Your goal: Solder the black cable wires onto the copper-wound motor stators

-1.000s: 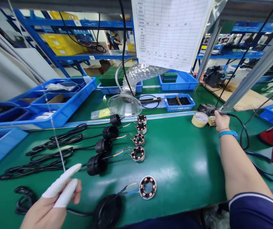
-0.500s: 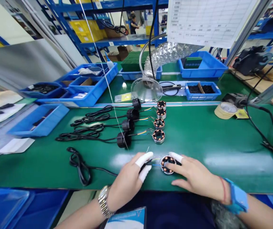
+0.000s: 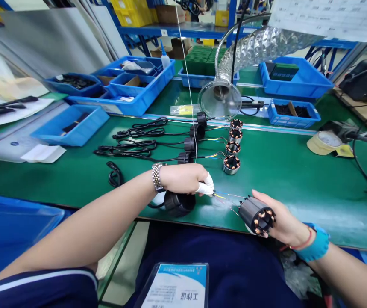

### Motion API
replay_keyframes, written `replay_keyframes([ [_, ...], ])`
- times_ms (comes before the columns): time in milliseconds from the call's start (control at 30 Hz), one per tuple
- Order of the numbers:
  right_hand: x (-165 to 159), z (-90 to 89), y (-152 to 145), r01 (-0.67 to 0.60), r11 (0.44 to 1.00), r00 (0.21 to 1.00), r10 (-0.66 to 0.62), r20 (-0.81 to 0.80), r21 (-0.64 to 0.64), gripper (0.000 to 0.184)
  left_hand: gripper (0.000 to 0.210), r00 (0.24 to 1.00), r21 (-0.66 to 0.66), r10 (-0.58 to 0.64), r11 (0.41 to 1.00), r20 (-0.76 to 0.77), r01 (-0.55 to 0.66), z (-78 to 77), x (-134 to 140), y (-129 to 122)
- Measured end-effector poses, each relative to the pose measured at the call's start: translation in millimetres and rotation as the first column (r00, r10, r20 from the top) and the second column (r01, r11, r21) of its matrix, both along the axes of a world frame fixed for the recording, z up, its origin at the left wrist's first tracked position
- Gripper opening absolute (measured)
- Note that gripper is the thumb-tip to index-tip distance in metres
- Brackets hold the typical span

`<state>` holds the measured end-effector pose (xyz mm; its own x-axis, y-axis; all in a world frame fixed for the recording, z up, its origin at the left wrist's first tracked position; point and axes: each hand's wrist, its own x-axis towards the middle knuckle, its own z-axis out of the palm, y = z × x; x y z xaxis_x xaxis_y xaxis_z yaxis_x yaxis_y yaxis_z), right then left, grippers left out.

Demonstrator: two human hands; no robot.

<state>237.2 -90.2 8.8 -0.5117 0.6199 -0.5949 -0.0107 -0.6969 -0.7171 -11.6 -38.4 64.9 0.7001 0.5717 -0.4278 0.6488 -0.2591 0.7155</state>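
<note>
- Left hand [image 3: 186,177]: we saw the white finger cots [image 3: 206,188] on thumb and forefinger brought together, pinching the lead wires [image 3: 220,196], a blue and a yellow one among them.
- Right hand [image 3: 282,218]: we noted it wrapped around the side of a large stator [image 3: 255,214], which was held tilted above the front edge of the green bench [image 3: 282,179], copper windings turned toward us.
- Thin bare leads ran from the stator toward the pinched wires; we could not tell whether any were joined.
- Below the left wrist we found a black cap [image 3: 179,204] resting on the bench, a cable leaving it on the left.
- Farther back we counted four smaller stators [image 3: 235,138] in a column, with black end caps [image 3: 189,144] and looped power cords [image 3: 135,150] to their left.
- Behind these we marked a clear fume funnel [image 3: 220,100] on a silver duct [image 3: 266,45].
- Well right of the stators we logged a roll of tape [image 3: 324,142].
</note>
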Motion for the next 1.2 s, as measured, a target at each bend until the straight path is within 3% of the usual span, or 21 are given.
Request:
replay_keyframes([
  [167,-4.8,5.7,-3.3,0.024,0.996,1.0,-0.025,-0.011,-0.087,0.043,0.023,0.999,-0.003,-0.032,0.999,-0.013,0.032,-1.9,-3.1,-0.8],
  [567,-9.0,9.3,-6.1,-0.048,0.997,0.999,0.05,0.021,-0.066,0.046,0.026,0.996,-0.019,-0.081,0.997,-0.039,0.08,-0.7,-8.7,-2.8],
  [633,-7.9,9.8,-5.7,-0.082,0.996,0.995,0.084,0.058,-0.037,0.048,0.027,0.995,-0.015,-0.089,0.996,-0.042,0.088,0.2,-8.9,-2.4],
  [700,-4.6,10.4,-3.8,-0.144,0.984,0.983,0.129,0.13,0.107,0.05,0.026,0.995,0.03,-0.089,0.995,-0.041,0.09,1.5,-8.6,-3.7],
  [733,-2.0,10.5,-2.4,-0.214,0.946,0.967,0.169,0.191,0.246,0.049,0.025,0.997,0.083,-0.07,0.994,-0.032,0.073,1.9,-8.2,-5.8],
  [767,1.0,10.3,-1.0,-0.31,0.856,0.938,0.205,0.279,0.414,0.046,0.022,0.999,0.16,-0.042,0.986,-0.016,0.044,1.7,-7.6,-9.1],
  [800,4.4,9.3,0.2,-0.418,0.705,0.896,0.213,0.39,0.573,0.042,0.02,1.0,0.258,-0.012,0.966,0.004,0.01,0.6,-6.7,-13.7],
  [867,11.2,4.6,1.5,-0.594,0.325,0.797,0.112,0.594,0.736,0.033,0.019,0.999,0.476,0.03,0.879,0.028,-0.04,-5.4,-4.4,-26.0],
  [900,14.1,0.6,1.5,-0.641,0.175,0.762,0.023,0.648,0.747,0.029,0.02,0.999,0.578,0.04,0.815,0.025,-0.047,-10.5,-3.1,-32.8],
  [933,16.6,-4.3,1.2,-0.663,0.071,0.742,-0.063,0.667,0.745,0.027,0.021,0.999,0.668,0.046,0.742,0.018,-0.046,-16.8,-1.8,-39.6],
  [1000,20.2,-15.6,0.0,-0.681,-0.039,0.725,-0.177,0.665,0.732,0.025,0.023,0.998,0.804,0.053,0.593,0.028,-0.054,-31.4,0.6,-51.5],
  [1067,22.3,-26.6,-1.4,-0.691,-0.096,0.715,-0.238,0.657,0.717,0.023,0.024,0.996,0.874,0.042,0.478,0.078,-0.089,-45.6,2.8,-59.8],
  [1133,24.2,-35.6,-2.7,-0.696,-0.123,0.709,-0.273,0.65,0.707,0.023,0.023,0.992,0.9,0.023,0.419,0.124,-0.122,-56.7,5.1,-65.0],
  [1200,26.7,-41.5,-4.1,-0.688,-0.127,0.715,-0.285,0.638,0.714,0.022,0.02,0.988,0.905,0.013,0.4,0.151,-0.144,-63.6,7.4,-68.4],
])
